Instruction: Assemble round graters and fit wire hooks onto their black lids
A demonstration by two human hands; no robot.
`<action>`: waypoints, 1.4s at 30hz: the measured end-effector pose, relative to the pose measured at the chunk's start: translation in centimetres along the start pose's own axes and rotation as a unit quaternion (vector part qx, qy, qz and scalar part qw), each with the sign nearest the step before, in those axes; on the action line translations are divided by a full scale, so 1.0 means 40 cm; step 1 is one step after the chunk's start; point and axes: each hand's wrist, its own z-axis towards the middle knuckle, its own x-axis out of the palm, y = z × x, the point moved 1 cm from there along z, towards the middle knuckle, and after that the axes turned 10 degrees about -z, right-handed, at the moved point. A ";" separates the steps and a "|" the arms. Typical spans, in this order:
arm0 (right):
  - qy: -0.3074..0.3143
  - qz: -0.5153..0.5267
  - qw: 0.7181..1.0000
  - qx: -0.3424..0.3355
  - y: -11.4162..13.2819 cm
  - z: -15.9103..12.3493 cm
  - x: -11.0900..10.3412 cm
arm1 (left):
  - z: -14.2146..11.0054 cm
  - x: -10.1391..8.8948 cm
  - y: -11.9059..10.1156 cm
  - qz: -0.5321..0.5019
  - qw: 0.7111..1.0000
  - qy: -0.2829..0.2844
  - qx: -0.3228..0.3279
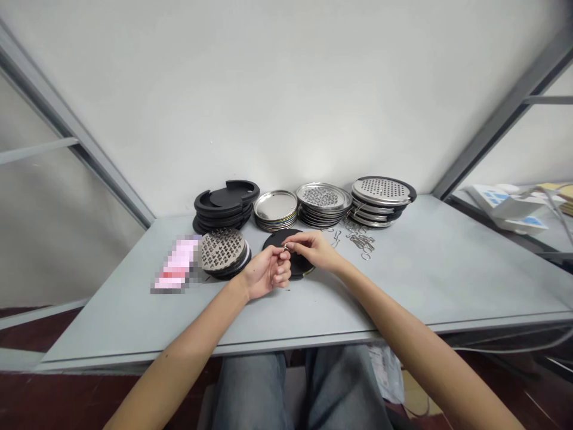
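Observation:
My left hand (pixel 268 273) and my right hand (pixel 314 247) meet at the middle of the table. Between their fingertips they pinch a small metal clip (pixel 285 248), mostly covered by the fingers. Beneath the hands lies a round black holder (pixel 274 239), partly hidden by them. Just left of my left hand stands a stack of round grater plates (pixel 222 249) with black rims. To the right of my right hand, loose metal clips and rings (pixel 360 240) lie in a small pile.
Along the wall stand stacked black holders (pixel 226 203), plain metal discs (pixel 276 206), metal grater discs (pixel 324 197) and black-rimmed graters (pixel 382 192). A blurred pink item (pixel 178 263) lies at left on the grey table (pixel 470 269). Metal frame posts (pixel 483 113) rise at both sides.

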 end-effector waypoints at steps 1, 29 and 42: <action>0.000 0.001 1.000 0.000 0.000 0.000 0.001 | 0.000 -0.001 -0.001 -0.006 1.000 0.000 -0.003; -0.013 -0.012 1.000 0.009 0.010 -0.004 0.004 | 0.008 -0.013 -0.002 0.074 0.995 -0.050 0.038; -0.020 0.204 0.973 0.102 0.023 -0.005 -0.025 | -0.004 -0.012 0.022 0.488 0.687 -0.187 0.505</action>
